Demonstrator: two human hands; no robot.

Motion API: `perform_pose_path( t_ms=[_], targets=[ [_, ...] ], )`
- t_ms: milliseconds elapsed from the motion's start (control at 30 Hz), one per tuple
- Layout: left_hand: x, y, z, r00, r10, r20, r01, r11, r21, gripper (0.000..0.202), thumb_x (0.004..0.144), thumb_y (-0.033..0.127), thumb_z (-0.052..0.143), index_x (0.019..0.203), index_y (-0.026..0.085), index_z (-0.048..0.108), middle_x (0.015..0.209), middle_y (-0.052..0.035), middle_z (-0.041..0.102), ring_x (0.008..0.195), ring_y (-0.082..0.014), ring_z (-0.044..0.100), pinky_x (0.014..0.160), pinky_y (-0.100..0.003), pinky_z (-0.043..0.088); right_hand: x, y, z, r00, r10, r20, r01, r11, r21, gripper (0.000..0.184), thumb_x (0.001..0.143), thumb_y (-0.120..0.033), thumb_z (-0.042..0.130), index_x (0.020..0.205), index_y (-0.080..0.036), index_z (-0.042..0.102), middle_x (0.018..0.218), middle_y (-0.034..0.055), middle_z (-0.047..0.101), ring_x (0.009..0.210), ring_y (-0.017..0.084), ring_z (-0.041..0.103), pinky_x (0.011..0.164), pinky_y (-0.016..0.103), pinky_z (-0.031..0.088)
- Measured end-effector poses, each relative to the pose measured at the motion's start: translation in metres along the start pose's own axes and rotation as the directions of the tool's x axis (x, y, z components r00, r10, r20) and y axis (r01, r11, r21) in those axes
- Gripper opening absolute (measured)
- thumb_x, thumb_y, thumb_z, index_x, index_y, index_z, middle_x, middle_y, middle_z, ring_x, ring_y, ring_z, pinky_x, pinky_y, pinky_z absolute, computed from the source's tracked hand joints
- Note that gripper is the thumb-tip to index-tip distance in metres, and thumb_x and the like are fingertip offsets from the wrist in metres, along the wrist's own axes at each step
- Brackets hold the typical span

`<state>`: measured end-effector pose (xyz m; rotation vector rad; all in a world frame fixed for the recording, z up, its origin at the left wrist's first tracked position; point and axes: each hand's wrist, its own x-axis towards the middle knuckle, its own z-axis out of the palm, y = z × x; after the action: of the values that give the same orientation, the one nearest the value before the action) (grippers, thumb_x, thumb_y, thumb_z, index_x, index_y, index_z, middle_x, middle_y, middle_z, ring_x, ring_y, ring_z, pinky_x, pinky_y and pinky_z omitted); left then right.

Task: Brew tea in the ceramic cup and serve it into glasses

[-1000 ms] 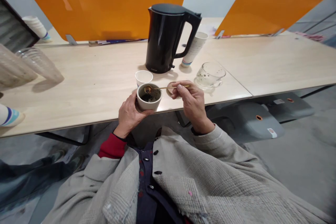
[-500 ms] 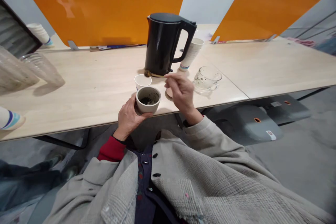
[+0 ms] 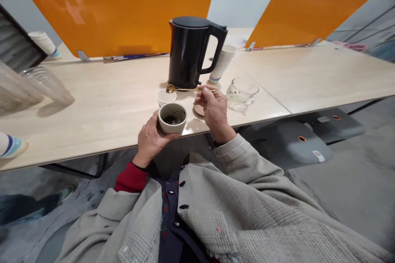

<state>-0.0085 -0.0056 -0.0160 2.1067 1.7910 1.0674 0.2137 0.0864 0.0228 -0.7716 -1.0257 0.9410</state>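
Note:
A small light-grey cup with dark tea leaves inside is gripped by my left hand at the table's front edge, tilted a little toward me. My right hand pinches the handle of a gold spoon. The spoon lies level in the air, and dark bits cling to its bowl, which is over the rim of a white paper cup. That paper cup stands just behind the grey cup, its lower part hidden. A round wooden disc rests partly under my right hand.
A black electric kettle stands behind the cups, with stacked paper cups beside it. To the right is a glass cup with leaf bits. Clear plastic cups lie at left. Orange dividers line the back; grey stools sit below.
The spoon's bowl has shifted slightly left and is sharper now, its inside turned more into view. My right hand has turned a little. The left hand keeps its hold on the cup.

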Motion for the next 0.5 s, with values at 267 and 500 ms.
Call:
perform_pose_path(
  t_ms=[267, 500],
  targets=[
    [0.001, -0.003, -0.001, 1.000, -0.012, 0.011, 0.012, 1.000, 0.013, 0.101, 0.078, 0.064, 0.094, 0.161, 0.025, 0.052, 0.152, -0.0142, 0.074, 0.135, -0.0380, 0.075, 0.111, -0.045, 0.062, 0.028, -0.040, -0.079, 0.941, -0.115, -0.320, 0.110, 0.993, -0.032, 0.025, 0.095, -0.046, 0.080, 0.098, -0.023, 0.071, 0.079, -0.0064, 0.068, 0.066, 0.008, 0.068, 0.064, 0.021, 0.064],
    [0.003, -0.002, -0.001, 1.000, -0.014, -0.021, 0.015, 1.000, 0.022, 0.098, 0.077, 0.067, 0.093, 0.158, 0.027, 0.055, 0.149, -0.0131, 0.076, 0.131, -0.0391, 0.077, 0.109, -0.047, 0.063, 0.044, -0.063, -0.147, 0.807, -0.184, -0.561, 0.119, 0.981, -0.151, 0.019, 0.098, -0.035, 0.077, 0.090, -0.022, 0.066, 0.075, -0.0063, 0.064, 0.062, 0.009, 0.066, 0.064, 0.023, 0.062]
  ],
)
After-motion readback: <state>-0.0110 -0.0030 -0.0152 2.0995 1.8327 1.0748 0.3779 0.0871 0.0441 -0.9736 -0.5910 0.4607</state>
